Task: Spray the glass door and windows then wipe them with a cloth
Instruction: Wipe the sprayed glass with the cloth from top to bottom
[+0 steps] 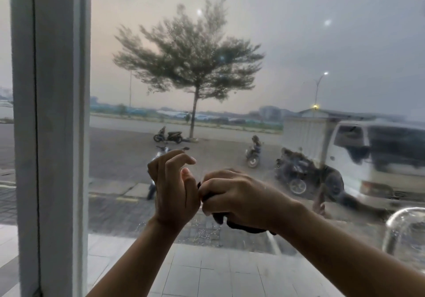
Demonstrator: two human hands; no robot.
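Fingers of the right hand point(239, 195) clench a dark cloth point(243, 226) in front of the window glass point(299, 62), near its bottom edge. Just beside it, the left hand point(174, 191) curls loosely, holding nothing. A white frame post point(57, 117) stands at the glass's left edge.

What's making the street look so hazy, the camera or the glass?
Head view: mostly the glass, whose film and droplets smear the tree and truck; two pale glare spots sit high on it; light outside is dim; the right hand and its dark cloth look fairly sharp.
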